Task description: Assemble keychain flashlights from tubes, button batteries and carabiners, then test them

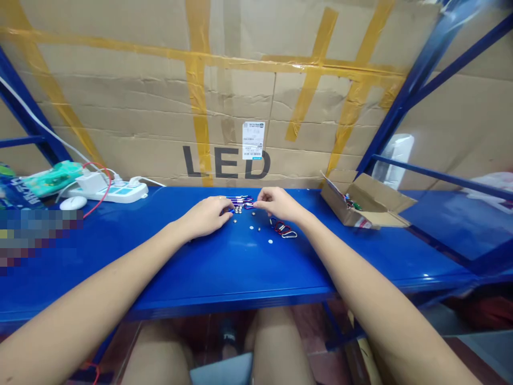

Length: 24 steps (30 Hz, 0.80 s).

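Blue metal bench top (224, 267), glossy. Back wall: flattened cardboard sheets (140, 107) joined with yellow tape (196, 80), lettered "LED" in black, one white printed label (253, 140) (text too small to read). Far left: white power strip (120, 191) with a white charger (91, 182) on it, a red cable (107, 181) looping beside, a white mouse (72, 202) just in front, a green packet (56, 176) behind. Right: small open carton (360, 203), flaps up, on the bench.
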{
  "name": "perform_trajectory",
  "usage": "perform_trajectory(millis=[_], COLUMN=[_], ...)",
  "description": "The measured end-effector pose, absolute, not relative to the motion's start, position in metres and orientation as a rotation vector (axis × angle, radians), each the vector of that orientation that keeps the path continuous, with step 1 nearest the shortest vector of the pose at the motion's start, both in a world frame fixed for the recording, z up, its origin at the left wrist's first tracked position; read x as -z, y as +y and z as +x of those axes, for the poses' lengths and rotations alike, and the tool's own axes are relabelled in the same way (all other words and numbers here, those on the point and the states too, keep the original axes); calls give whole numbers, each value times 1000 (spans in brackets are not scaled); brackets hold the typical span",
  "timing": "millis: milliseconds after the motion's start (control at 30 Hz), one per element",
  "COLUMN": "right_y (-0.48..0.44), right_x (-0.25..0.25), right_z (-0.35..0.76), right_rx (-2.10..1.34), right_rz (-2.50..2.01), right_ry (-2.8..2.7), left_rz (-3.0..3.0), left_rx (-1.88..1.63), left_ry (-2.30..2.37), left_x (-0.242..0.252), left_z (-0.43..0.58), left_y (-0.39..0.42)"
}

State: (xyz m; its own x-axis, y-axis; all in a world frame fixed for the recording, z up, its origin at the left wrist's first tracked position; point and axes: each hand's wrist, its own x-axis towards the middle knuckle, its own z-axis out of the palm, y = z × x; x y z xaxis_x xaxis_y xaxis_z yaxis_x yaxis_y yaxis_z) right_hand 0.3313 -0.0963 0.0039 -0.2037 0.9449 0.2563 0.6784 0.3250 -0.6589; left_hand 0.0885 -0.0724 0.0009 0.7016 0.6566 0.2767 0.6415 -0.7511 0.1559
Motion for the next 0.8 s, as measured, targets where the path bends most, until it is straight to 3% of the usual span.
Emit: perform_trajectory(millis=[367,800], right_y=[-99,-95], right_x=[-2,5], right_z=[320,317], right_rx=[-1051,-1136], right_rz=[-1124,-1074], right_ry=[-1806,-1619], left_rz=[2520,2491], left_rx=[-774,-716], left_ry=[966,945], left_x=[7,12], left_z=[98,101], left_y=[-77,-76])
